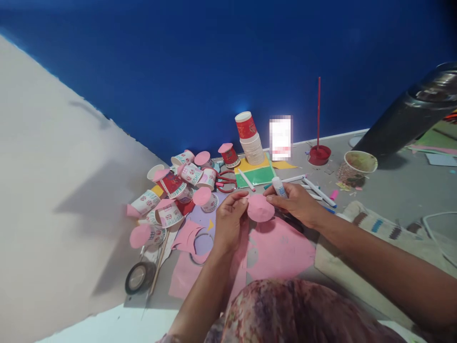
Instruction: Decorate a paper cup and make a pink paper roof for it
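Pink paper circle (260, 208) is pinched between both hands above pink paper sheets (278, 250); left hand (228, 224) grips its edge, right hand (296, 202) also clasps a glue stick (279, 186). Many cups (171, 195) already wear pink tops; a cup stack (250, 139) remains bare.

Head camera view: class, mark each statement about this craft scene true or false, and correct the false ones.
1. The left hand touches a pink paper circle. True.
2. The right hand holds scissors. False: it holds a small glue stick; the red-handled scissors lie on the floor.
3. A stack of paper cups stands before the blue wall. True.
4. The cut paper sheet under the hands is green. False: it is pink.
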Available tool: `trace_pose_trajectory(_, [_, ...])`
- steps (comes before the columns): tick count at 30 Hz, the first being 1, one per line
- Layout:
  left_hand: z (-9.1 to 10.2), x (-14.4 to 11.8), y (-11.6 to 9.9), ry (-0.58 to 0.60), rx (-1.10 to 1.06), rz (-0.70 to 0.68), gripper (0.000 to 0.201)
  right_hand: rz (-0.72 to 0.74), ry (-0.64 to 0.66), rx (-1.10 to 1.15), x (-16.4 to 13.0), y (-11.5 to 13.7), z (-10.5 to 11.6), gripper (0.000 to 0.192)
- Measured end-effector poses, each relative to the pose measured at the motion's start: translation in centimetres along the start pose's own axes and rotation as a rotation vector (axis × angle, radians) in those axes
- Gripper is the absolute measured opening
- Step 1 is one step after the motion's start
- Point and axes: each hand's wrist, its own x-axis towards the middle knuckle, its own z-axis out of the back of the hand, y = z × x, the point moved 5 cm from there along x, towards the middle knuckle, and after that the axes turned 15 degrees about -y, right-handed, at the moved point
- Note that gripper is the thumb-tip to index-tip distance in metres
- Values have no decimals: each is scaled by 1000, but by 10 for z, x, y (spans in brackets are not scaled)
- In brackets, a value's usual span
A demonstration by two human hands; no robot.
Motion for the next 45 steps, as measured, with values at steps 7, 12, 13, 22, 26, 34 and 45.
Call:
trace_pose_trajectory(7, [0,20,7,-30,90,-55,37,58,-78,-49,16,-7,1,31])
trace_pose_trajectory(12, [0,27,11,-14,87,-50,37,46,-113,-37,25,-13,0,32])
trace_pose_trajectory(13, [1,27,11,-10,87,-47,37,42,-114,-33,26,-14,-1,32])
trace_pose_trajectory(22, [2,33,22,26,66,-6,35,25,-155,6,29,-18,-4,27])
trace_pose_trajectory(26, [0,36,27,35,30,17,39,-4,-160,49,29,-21,-4,33])
trace_pose_trajectory(34, [-2,40,33,-18,-21,6,40,-79,-150,168,30,-27,-3,49])
trace_pose_trajectory(45, [-8,40,33,-44,23,-103,37,-110,-111,212,31,-32,-4,50])
